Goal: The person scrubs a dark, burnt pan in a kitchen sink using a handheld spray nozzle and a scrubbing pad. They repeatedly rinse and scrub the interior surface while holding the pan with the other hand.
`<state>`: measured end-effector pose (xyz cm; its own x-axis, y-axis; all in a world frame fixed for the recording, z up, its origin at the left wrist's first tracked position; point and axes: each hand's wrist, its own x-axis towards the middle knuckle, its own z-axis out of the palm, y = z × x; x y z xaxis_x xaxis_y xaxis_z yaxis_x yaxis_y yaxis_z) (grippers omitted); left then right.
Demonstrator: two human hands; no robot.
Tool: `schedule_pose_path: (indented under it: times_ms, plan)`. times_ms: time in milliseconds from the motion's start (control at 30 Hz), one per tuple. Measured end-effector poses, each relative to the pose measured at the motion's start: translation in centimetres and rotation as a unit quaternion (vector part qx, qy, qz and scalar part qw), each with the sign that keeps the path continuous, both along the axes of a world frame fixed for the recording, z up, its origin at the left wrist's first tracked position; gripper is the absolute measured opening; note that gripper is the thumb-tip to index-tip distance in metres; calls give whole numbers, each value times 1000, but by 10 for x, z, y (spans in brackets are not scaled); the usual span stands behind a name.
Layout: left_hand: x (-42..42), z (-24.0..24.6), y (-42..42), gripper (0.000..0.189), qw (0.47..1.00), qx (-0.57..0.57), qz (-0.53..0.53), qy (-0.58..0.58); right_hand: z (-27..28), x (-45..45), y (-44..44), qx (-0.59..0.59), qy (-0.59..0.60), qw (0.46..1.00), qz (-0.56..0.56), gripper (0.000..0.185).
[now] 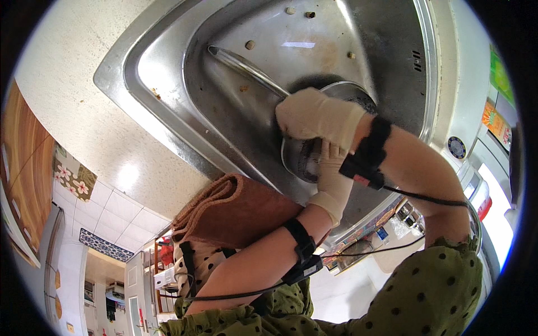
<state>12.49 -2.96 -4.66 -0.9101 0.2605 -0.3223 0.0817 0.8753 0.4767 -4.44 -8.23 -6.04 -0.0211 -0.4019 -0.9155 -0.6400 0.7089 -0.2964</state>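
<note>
A round metal pan (351, 90) sits in the stainless steel sink (277, 33), with foamy or wet patches inside it. From near the pan, a long shiny metal handle (248, 69) reaches towards the sink's upper left. My right hand (317, 113), in a cream glove, is bent over the place where the handle meets the pan; its fingers are hidden beneath it. My left hand (332, 161), gloved alike, has its fingers extended over the pan, below my right wrist. The fingertips are hidden, so what it touches is unclear.
Small brownish cubes (250, 44) and crumbs lie in the sink. A folded brown towel (248, 210) hangs at its front edge. Speckled counter (168, 176) borders it on the left. Black cables (424, 200) run from the straps on both wrists.
</note>
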Motion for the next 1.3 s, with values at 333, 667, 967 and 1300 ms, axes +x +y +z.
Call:
schedule_pose_path:
  times_ms: [333,667,967,1300]
  plan:
    - [-18,11,-9,62,999,34,-7,-38,85,-19,64,13,159,892,-422,36]
    - [-12,9,-6,54,993,88,-16,-76,57,16,78,-29,105,899,-425,31]
    - [-18,12,-11,67,999,48,1,-23,39,-48,99,-77,137,940,-302,25]
    - [-26,21,-19,66,997,31,-29,-62,15,-45,104,-110,71,930,-344,19]
